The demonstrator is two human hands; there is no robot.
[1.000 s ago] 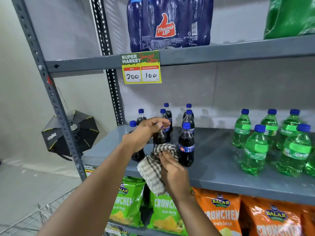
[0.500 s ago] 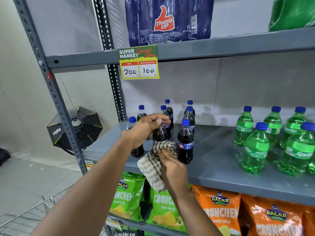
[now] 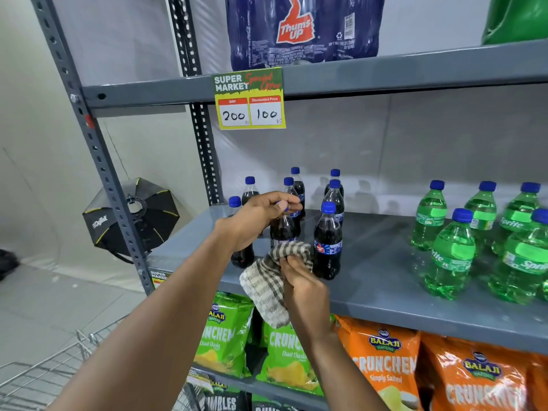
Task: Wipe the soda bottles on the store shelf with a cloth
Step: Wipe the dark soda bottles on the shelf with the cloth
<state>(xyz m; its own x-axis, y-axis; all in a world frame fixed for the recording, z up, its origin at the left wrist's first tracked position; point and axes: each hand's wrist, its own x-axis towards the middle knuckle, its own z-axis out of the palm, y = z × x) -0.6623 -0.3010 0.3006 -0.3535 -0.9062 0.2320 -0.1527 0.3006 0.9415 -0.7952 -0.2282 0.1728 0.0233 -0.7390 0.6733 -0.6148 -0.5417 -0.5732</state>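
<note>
Left grip [image 3: 261, 215] pinches cola bottle [image 3: 283, 228] at its cap; right grip [image 3: 302, 284] presses checked cloth [image 3: 267, 289] against its lower body, above shelf [image 3: 385, 280].

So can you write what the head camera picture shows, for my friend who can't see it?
A person's left hand grips a dark cola bottle by its cap on a grey store shelf, while the right hand presses a checked cloth against its lower part. More cola bottles stand behind, green Sprite bottles to the right, crisp bags below.
</note>
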